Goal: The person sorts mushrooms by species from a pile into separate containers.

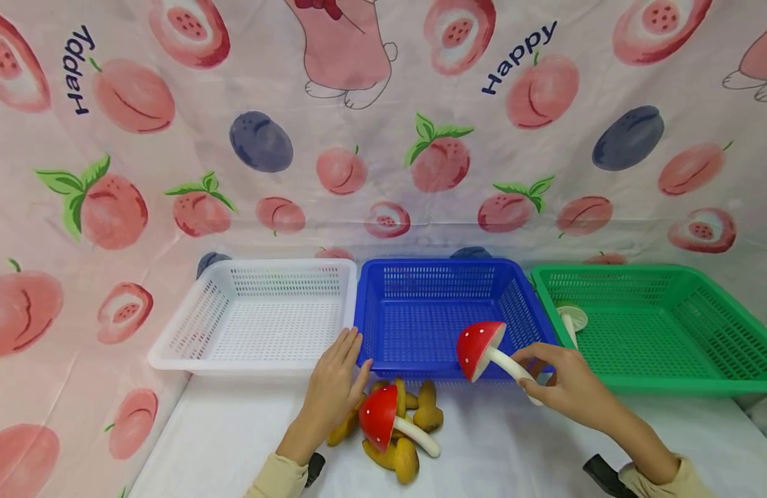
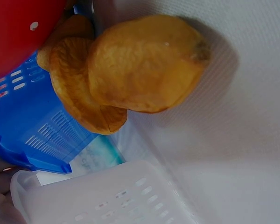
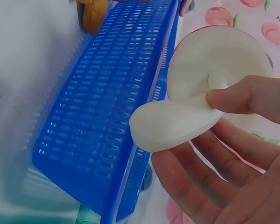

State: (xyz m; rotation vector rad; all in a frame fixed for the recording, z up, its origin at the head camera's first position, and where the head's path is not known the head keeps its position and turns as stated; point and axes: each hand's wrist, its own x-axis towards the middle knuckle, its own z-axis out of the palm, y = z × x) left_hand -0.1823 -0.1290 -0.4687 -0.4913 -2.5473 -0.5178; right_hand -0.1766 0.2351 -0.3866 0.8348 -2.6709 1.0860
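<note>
White basket (image 1: 259, 315): stands at the far left of the row along the table's (image 1: 234, 443) back edge, nothing visible inside.
Left hand (image 1: 336, 377): fingers straight and together, lying flat against the front rim where the white and blue baskets meet; it holds nothing.
Pile of mushrooms (image 1: 398, 425): lies on the table just right of the left hand, near the front rim of the blue basket; brown ones (image 2: 144, 65) cluster under a second red mushroom (image 1: 383, 415) whose stem points right and toward the near edge.
Blue basket (image 1: 442, 311): middle of the row, touching the white one.
Held red mushroom (image 1: 483, 349): in the air over the blue basket's front right corner; cap points left toward the basket's middle, white stem (image 3: 175, 123) runs right and down into the right hand.
Right hand (image 1: 560, 384): thumb and fingertips (image 3: 238, 98) pinch the stem's end; it is the nearer hand to this mushroom by far, the left hand staying apart from it.
Green basket (image 1: 657, 332): far right of the row, with a pale mushroom (image 1: 570, 321) by its left wall.
</note>
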